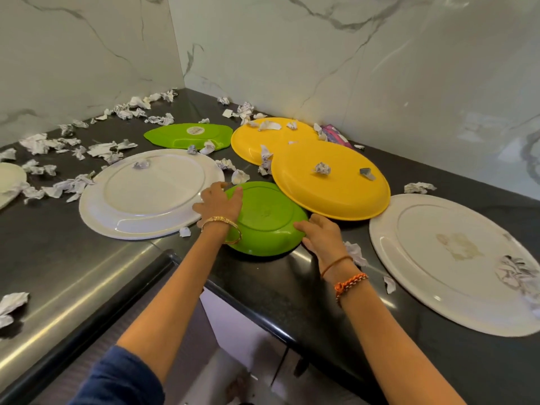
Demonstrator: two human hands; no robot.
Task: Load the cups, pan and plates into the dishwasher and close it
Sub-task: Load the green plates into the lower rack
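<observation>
Both hands (217, 204) (320, 233) touch the overturned near green plate (267, 219), apparently empty.

Counter (87, 258) centre is packed — near green plate (268, 217) is hemmed by the white plate (146, 194) on its left and tucked under the yellow plate (330, 179) at upper right. Crumpled paper scraps (70, 185) litter the upper left. Open strip only along the lower-left counter edge — bare there.

Green plate (264, 220) lies upside down at counter edge, its rim under an overturned yellow plate (330, 179).
</observation>
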